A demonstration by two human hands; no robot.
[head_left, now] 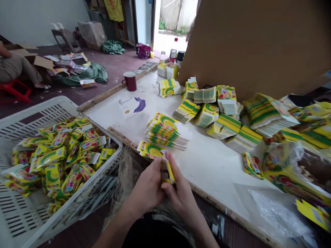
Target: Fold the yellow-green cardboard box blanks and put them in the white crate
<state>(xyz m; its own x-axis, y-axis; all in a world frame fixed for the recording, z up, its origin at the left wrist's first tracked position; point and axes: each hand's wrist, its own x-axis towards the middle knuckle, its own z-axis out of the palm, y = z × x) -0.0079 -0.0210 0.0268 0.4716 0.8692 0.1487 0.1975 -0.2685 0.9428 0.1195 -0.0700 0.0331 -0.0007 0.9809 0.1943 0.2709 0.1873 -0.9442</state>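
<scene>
Over the table's near edge, my left hand (152, 181) and my right hand (181, 189) are closed around a small yellow carton (170, 171). My fingers cover much of it. Just beyond them a flat yellow-green carton (150, 149) lies at the edge of the white table (212, 165). Behind that is a fanned stack of flat cartons (165, 129) with white flaps toward the right. To the left, a white plastic basket (12, 129) holds many small yellow cartons (59, 137), several with raised flaps.
More carton bundles (223, 125) line the table's back, before a large brown board (253, 48). At right are an open printed bag (287, 172) and clear plastic (279, 210). A maroon mug (130, 82) stands at the far left edge. A person's leg (19, 67) shows behind.
</scene>
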